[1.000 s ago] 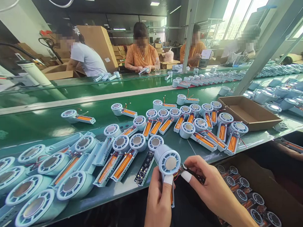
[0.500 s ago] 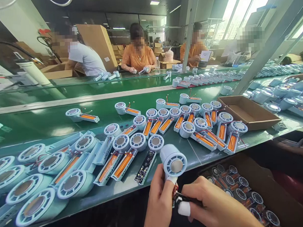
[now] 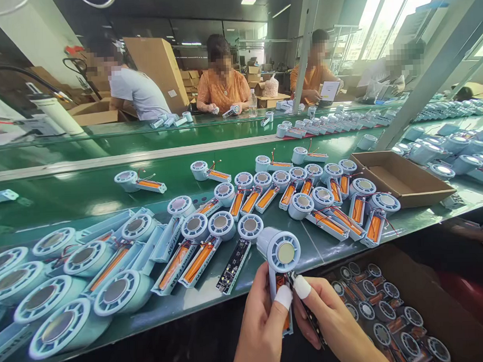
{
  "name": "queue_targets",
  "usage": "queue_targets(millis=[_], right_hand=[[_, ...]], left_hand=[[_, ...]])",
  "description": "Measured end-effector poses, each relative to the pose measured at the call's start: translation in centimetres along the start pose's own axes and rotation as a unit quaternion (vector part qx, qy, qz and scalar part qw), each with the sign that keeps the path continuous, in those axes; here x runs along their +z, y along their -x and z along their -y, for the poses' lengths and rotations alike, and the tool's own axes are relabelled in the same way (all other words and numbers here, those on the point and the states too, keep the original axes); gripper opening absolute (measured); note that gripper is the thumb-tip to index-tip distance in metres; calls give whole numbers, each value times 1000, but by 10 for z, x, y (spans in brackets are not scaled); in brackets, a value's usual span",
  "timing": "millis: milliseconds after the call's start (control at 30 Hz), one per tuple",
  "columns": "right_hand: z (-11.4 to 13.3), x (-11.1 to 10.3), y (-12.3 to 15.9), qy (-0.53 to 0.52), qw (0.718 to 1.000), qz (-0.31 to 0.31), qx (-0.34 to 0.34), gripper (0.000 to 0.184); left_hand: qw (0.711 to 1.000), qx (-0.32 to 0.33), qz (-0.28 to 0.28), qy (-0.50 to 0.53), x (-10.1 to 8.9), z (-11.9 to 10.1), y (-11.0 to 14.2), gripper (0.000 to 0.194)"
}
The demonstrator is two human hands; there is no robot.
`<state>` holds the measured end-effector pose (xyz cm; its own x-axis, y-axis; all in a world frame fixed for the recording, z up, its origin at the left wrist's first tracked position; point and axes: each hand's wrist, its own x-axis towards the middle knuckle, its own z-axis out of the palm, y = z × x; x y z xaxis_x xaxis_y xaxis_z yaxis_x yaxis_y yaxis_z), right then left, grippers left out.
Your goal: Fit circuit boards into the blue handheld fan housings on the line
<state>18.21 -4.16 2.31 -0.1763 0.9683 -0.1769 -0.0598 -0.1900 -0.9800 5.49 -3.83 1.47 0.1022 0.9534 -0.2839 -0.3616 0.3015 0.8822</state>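
Observation:
My left hand [image 3: 264, 317] is closed round the handle of a light blue handheld fan [image 3: 281, 248], its round head tilted up toward me. Part of an orange battery shows in the open handle, below my thumb. My right hand [image 3: 329, 315] pinches a narrow black circuit board [image 3: 313, 326] beside the handle, close to the wires under the fan head. White tape wraps both thumbs. Just left of my hands lies another fan [image 3: 234, 265] with a black board set in its handle. The wire ends are hidden by my fingers.
Several open fans with orange batteries [image 3: 200, 261] cover the bench edge. A brown cardboard box [image 3: 403, 180] stands at the right, and a carton of fans [image 3: 384, 302] sits below. More fans lie on the green belt [image 3: 87, 199]. Co-workers [image 3: 222, 89] sit across it.
My right hand dipped lower with the board, then rose back against the handle. The fan in my left hand shifted right. Fans on the belt moved to the right.

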Motion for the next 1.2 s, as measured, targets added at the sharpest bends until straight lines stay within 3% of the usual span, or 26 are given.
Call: queue_targets(millis=[133, 233, 367, 467, 533, 667, 733, 933, 1067, 1200], right_hand=[[5, 1, 3, 10, 1000, -18, 9, 56], [4, 3, 11, 77, 994, -75, -38, 46], [-14, 5, 24, 207, 952, -169, -147, 44], [-30, 5, 28, 286, 917, -204, -186, 43], [-37, 5, 27, 301, 906, -219, -201, 42], [-38, 3, 23, 309, 891, -247, -223, 39], [-38, 1, 21, 319, 884, -252, -233, 38], [-39, -8, 21, 367, 853, -211, -305, 45], [-37, -15, 21, 411, 835, -193, -309, 51], [-34, -15, 19, 430, 832, -199, -289, 53]], left_hand=[[993, 18, -71, -89, 3, 7, 0, 57], [985, 27, -114, -123, 2, 10, -1, 53], [987, 30, -112, -112, 3, 10, -7, 56], [991, 19, -89, -100, 7, 7, -11, 53], [992, 16, -81, -99, 10, 4, -12, 49], [987, 2, -126, -99, 11, 1, -9, 40], [987, -20, -133, -89, 10, 2, -9, 41], [992, -13, -63, -112, 10, 1, -11, 46], [988, -10, -108, -111, 15, -2, -8, 44], [992, -20, -90, -87, 20, -2, -3, 49]])
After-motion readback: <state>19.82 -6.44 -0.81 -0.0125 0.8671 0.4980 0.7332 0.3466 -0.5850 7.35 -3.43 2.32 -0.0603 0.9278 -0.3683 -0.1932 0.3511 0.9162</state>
